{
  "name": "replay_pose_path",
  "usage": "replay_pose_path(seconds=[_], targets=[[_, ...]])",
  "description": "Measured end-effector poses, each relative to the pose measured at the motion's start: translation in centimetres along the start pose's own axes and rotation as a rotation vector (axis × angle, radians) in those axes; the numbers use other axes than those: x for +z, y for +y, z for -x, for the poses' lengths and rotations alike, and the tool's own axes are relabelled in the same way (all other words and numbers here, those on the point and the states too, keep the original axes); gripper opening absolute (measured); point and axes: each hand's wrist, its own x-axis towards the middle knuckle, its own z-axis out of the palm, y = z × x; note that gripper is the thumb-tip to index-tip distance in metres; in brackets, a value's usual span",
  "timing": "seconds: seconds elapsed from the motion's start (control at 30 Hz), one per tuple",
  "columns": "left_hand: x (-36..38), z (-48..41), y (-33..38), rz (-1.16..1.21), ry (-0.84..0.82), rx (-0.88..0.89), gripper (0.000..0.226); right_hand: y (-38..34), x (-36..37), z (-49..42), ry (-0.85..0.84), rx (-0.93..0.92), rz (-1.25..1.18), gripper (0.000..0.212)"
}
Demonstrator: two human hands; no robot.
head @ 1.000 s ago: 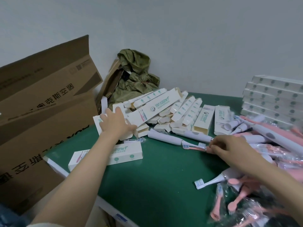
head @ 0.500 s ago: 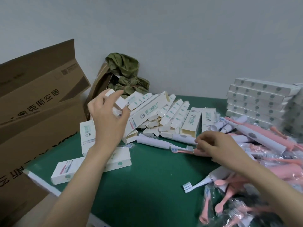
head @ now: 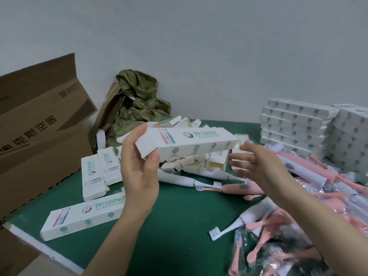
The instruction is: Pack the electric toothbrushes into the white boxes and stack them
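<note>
— While the left hand (head: 139, 176) gripped the white box (head: 185, 142), where did that box sit?
— Up in the air above the green table (head: 159, 246), nearly level, with its printed face up. Its left end lay in the grip, with the thumb (head: 152, 158) curled on the near edge and the fingers (head: 136, 134) wrapped over the far edge.
— And the right hand (head: 258, 166)?
— Its fingers were spread and straight, holding nothing, just below the box's right end. I could not tell whether they touched it.
— What lay under the box?
— A heap of open cartons (head: 199, 166) sat directly beneath it, crowding that space. Just below the heap, a white toothbrush (head: 179, 179) and a pink toothbrush (head: 239, 189) lay head to head.
— Further out?
— Left of the box lay two more boxes (head: 92, 176), flat on the table, and below-left another closed box (head: 83, 218). To its right stood a stack of packed boxes (head: 292, 128). Bagged pink brush heads (head: 268, 251) lay below-right. An olive cloth (head: 139, 102) was behind the box, and a brown cardboard carton (head: 39, 136) stood far left.
</note>
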Motion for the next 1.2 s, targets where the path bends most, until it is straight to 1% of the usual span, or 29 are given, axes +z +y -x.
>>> replay_pose_path(seconds=[0.03, 0.1, 0.13, 0.17, 0.2, 0.23, 0.3, 0.33, 0.4, 0.43, 0.5, 0.53, 0.6, 0.63, 0.7, 0.77, 0.8, 0.83, 0.87, 0.9, 0.97, 1.03, 1.07, 1.2], targets=[[0.1, -0.2, -0.2, 0.059, 0.002, -0.059, 0.040, -0.3, -0.2, -0.1, -0.009, 0.052, -0.142, 0.025], [0.6, -0.6, -0.4, 0.182, 0.021, -0.185, 0.043, -0.8, -0.7, -0.2, -0.060, 0.119, -0.254, 0.047], [1.0, -1.0, -0.3, 0.205, 0.042, -0.206, 0.042, -0.9, -0.9, -0.1, -0.088, 0.143, -0.238, 0.053], [1.4, -1.4, -0.2, 0.189, 0.061, -0.187, 0.040, -0.8, -0.9, -0.1, -0.097, 0.159, -0.184, 0.053], [1.9, -2.0, 0.0, 0.152, 0.065, -0.138, 0.037, -0.6, -0.8, 0.0, -0.078, 0.159, -0.080, 0.049], [2.5, -2.6, 0.3, 0.107, 0.053, -0.075, 0.034, -0.4, -0.7, 0.1, -0.027, 0.139, 0.075, 0.042], [3.8, -3.8, 1.0, -0.027, -0.011, 0.025, 0.030, -0.3, -0.4, 0.2, 0.123, 0.008, 0.405, 0.026], [4.6, -4.4, 1.4, -0.127, -0.061, 0.065, 0.028, -0.5, -0.3, 0.2, 0.157, -0.079, 0.462, 0.020], [6.3, -4.9, 1.8, -0.352, -0.205, 0.149, 0.028, -1.3, 0.0, 0.5, 0.123, -0.202, 0.382, 0.015], [7.1, -4.9, 1.9, -0.448, -0.294, 0.192, 0.031, -1.7, 0.2, 0.9, 0.106, -0.277, 0.331, 0.018], [8.6, -4.2, 2.0, -0.586, -0.442, 0.272, 0.034, -2.4, 0.2, 1.5, 0.058, -0.465, 0.327, 0.030], [9.2, -3.7, 2.0, -0.609, -0.486, 0.288, 0.034, -2.6, 0.2, 1.8, 0.012, -0.549, 0.328, 0.035], [10.0, -2.8, 2.2, -0.575, -0.521, 0.254, 0.035, -2.9, 0.3, 2.2, -0.073, -0.630, 0.324, 0.040], [10.3, -2.5, 2.3, -0.543, -0.517, 0.229, 0.035, -2.8, 0.3, 2.3, -0.089, -0.651, 0.332, 0.039], [10.8, -2.0, 2.0, -0.491, -0.521, 0.192, 0.040, -2.8, 0.5, 2.4, -0.063, -0.687, 0.349, 0.030], [11.1, -1.3, 1.6, -0.485, -0.547, 0.157, 0.059, -2.7, 0.5, 2.5, -0.013, -0.727, 0.339, 0.029], [11.2, -0.9, 1.3, -0.474, -0.531, 0.108, 0.070, -2.7, 0.5, 2.6, 0.011, -0.745, 0.350, 0.030], [11.3, -0.5, 1.1, -0.448, -0.472, 0.028, 0.076, -2.6, 0.4, 2.6, 0.029, -0.769, 0.386, 0.031], [11.4, -0.2, 1.1, -0.398, -0.390, -0.064, 0.073, -2.6, 0.5, 2.6, 0.041, -0.797, 0.444, 0.033], [11.5, 0.0, 1.1, -0.343, -0.315, -0.135, 0.064, -2.5, 0.5, 2.6, 0.055, -0.837, 0.514, 0.035], [11.7, 0.3, 0.8, -0.262, -0.221, -0.193, 0.052, -2.4, 0.4, 2.5, 0.089, -0.933, 0.677, 0.038], [11.9, 0.6, 0.7, -0.226, -0.206, -0.210, 0.047, -2.2, 0.0, 2.3, 0.133, -0.995, 0.805, 0.037], [11.9, 0.7, 0.7, -0.228, -0.210, -0.211, 0.047, -2.2, -0.1, 2.3, 0.151, -0.995, 0.824, 0.038], [11.8, 1.2, 0.4, -0.264, -0.207, -0.173, 0.055, -1.9, 0.0, 2.3, 0.135, -1.030, 0.898, 0.041]])
